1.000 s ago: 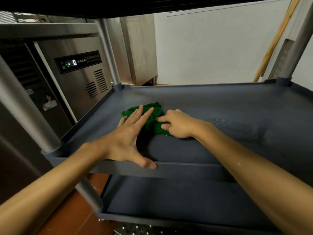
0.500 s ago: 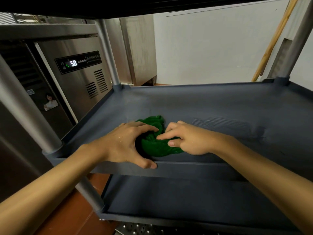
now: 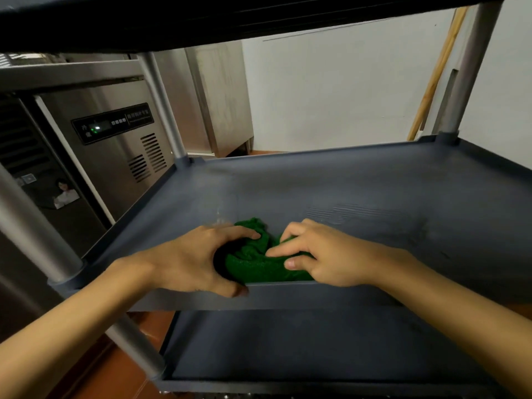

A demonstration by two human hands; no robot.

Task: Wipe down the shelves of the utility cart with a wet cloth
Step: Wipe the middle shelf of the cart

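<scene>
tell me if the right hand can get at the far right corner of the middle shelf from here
Probably yes: the right hand rests on the green cloth near the front rim, and the middle shelf lies bare up to that corner, nothing standing between.

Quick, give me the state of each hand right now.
Left hand: fingers curled around the green cloth, gripping it on the middle shelf.
Right hand: fingers closed on the same cloth, pinching its right side.

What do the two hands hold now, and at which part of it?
Both grip the bunched green cloth on the middle shelf: the left hand its left side, the right hand its right side.
</scene>
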